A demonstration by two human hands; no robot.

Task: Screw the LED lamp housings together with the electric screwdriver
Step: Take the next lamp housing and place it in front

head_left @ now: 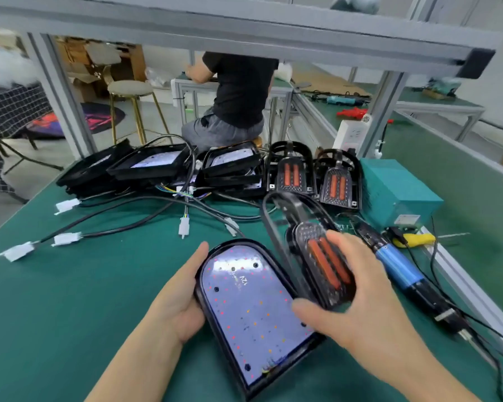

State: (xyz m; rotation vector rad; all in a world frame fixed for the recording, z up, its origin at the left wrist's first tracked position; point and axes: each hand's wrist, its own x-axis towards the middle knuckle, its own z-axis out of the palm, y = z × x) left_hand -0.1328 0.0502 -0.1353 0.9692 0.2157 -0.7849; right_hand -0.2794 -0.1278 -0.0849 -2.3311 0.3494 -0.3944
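left hand (180, 297): lower centre of frame, fingers curled round the left edge of the LED base housing (253, 311), thumb along its rim
right hand (357, 297): lower right, fingers wrapped over the lens cover (323, 265), thumb under its near end; cover held tilted just above the base's right edge
LED base housing: arch-shaped black tray on the green table (84, 285), holds a white LED board with rows of small red and orange dots and several dark screw holes
writing: small mark on the board near its top, reads roughly "12V", too blurred to be sure
lens cover: clear arch frame with two orange strips in a dark grille
electric screwdriver (398, 265): blue body, lying on table right of the right hand, untouched, cable trailing to lower right
more bases (154, 163): black stack, upper centre-left, boards showing inside, cables (134, 219) with white plugs spread in front
spare covers (314, 175): two, upper centre, standing side by side
teal box (395, 190): right of covers, white label unreadable
background: seated person (238, 94) in black top, stool (131, 91)
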